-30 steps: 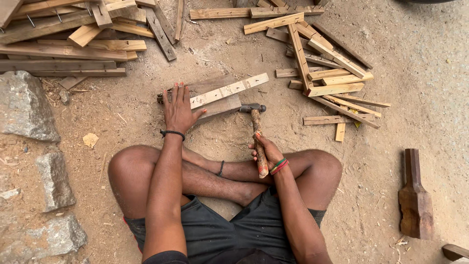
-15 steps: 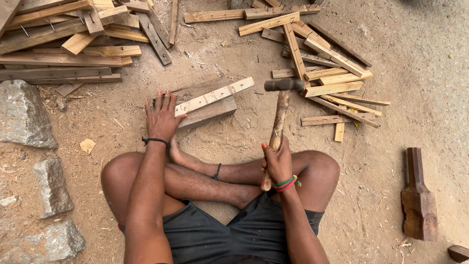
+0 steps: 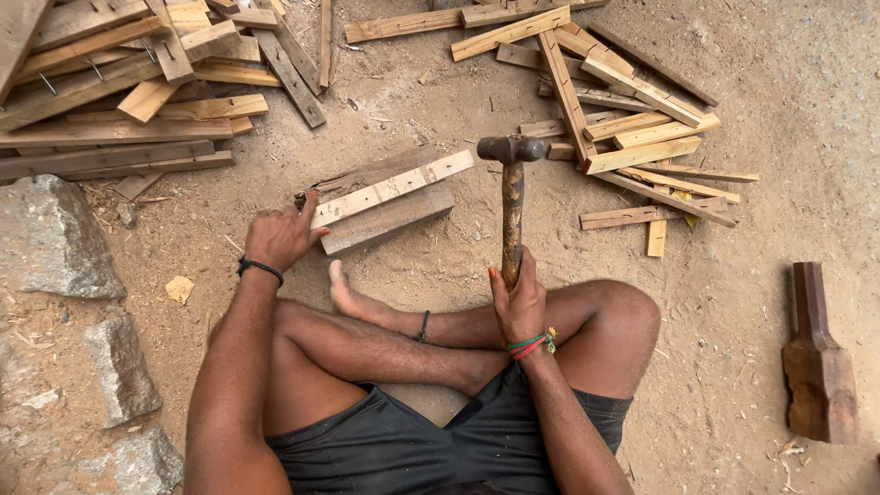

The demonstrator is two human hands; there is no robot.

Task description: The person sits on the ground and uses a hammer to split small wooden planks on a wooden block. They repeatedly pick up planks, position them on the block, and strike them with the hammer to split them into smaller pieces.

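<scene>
Bare dirt ground (image 3: pixel 788 119), strewn with wood. Far left: grey stones (image 3: pixel 55 238) below a heap of nailed planks (image 3: pixel 110 101). Left hand (image 3: pixel 280 236), black band at the wrist, spread flat with fingertips pressing the near end of a pale wooden slat (image 3: pixel 392 189) nailed across a darker board (image 3: pixel 390 218). Right hand (image 3: pixel 518 302) clamped around the handle of a hammer (image 3: pixel 511 197), shaft upright, head level with the slat's far end, not touching it. Further right: loose pile of slats (image 3: pixel 632 119); far right, a dark wooden mallet (image 3: pixel 816 362).
</scene>
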